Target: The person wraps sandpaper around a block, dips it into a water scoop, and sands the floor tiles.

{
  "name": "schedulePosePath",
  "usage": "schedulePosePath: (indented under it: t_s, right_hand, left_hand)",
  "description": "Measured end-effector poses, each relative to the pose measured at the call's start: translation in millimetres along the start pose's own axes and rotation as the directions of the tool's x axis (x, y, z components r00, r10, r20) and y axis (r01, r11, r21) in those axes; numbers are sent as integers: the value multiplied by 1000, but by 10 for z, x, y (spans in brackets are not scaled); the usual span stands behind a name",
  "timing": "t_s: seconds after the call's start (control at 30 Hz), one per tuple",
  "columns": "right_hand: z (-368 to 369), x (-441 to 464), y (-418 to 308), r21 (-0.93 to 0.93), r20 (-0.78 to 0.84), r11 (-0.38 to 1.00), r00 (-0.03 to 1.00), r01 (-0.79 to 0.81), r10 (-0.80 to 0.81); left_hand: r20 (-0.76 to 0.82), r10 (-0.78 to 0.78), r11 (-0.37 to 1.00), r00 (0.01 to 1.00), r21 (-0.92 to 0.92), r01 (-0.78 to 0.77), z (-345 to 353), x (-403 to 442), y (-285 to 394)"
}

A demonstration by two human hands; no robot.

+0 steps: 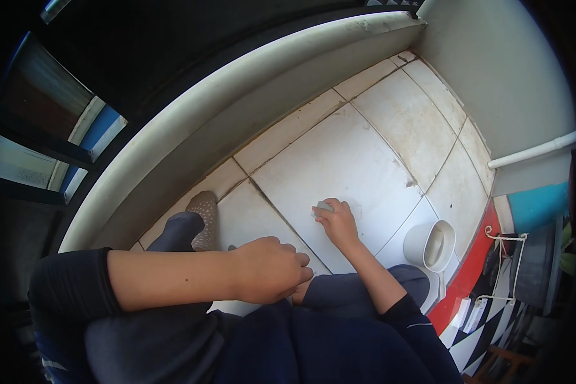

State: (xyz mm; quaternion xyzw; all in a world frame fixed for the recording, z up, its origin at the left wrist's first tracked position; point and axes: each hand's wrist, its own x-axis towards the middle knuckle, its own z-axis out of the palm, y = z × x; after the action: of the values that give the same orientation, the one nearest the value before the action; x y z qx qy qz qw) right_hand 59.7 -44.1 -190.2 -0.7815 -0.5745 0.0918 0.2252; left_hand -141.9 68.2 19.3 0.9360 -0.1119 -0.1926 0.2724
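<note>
My right hand (339, 224) is closed around a small grey-green block (325, 207), possibly a sponge, held at the surface of a large white floor tile (339, 160). Its far end shows past my fingertips; whether it presses on the tile I cannot tell. My left hand (272, 270) is curled into a fist in front of my body, over my legs. Its fingers hide whatever may be inside. A small grey bit (232, 247) shows just beyond this hand, too little to name. Right of my right forearm stands a white dipper (429, 246), its handle toward me.
My foot in a dotted brown sock (204, 221) rests on the tiles at left. A low curved ledge (237, 83) borders the floor. At right are a white pipe (534, 150), a red edge strip (461, 281) and a white metal rack (515, 265). Dirt marks the grout.
</note>
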Motion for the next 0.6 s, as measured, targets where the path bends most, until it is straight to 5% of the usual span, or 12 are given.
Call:
schedulePosePath:
  t_s: [0.1,0.2,0.37,0.47,0.6]
  right_hand:
    - [-21,43,103,17,-61,999,998,31,-30]
    - [-113,501,349,16,-150,981,969,-195,195]
    - [-76,545,354,105,-169,969,956,-224,239]
    - [-23,56,84,75,-105,997,994,-31,39]
    - [-44,-81,62,64,-52,998,998,-19,22]
  left_hand:
    - [2,6,1000,1000,28,-6,28,10,-8]
    - [1,7,999,1000,34,-7,10,25,34]
    - [-19,-1,1000,1000,27,1,-17,3,46]
    - [-1,6,1000,1000,16,-6,4,-6,8]
    - [27,26,999,999,21,-26,31,48,-3]
